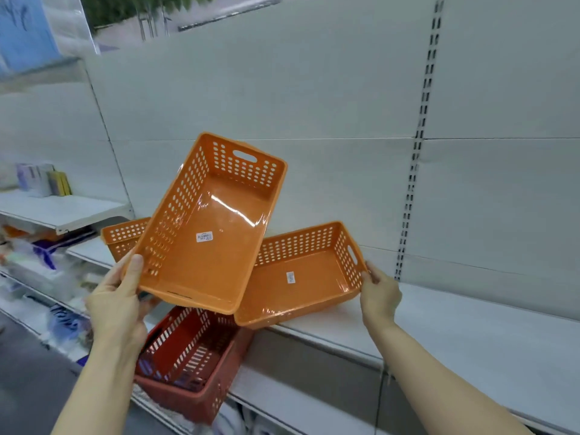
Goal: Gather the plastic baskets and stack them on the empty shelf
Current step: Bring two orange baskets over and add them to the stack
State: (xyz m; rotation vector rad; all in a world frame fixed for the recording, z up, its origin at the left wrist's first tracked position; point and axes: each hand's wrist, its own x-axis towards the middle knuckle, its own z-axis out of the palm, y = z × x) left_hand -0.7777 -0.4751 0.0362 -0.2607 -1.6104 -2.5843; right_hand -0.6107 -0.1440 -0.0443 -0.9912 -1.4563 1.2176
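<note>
While an orange basket is held in the air by the left hand, tilted with its open side toward the camera, a second orange basket is steadied on the white shelf by the right hand. The left hand is closed on the near corner of the raised basket, thumb on the outer wall. The right hand's fingers are curled on the far end wall of the shelf basket, beside its handle slot. The raised basket lies above and to the left of the resting one and overlaps its left end. Their long axes are crossed, one running up and away, the other along the shelf. A turn into line is judged necessary before nesting. A third orange basket sits behind on the left, and a red basket below.
</note>
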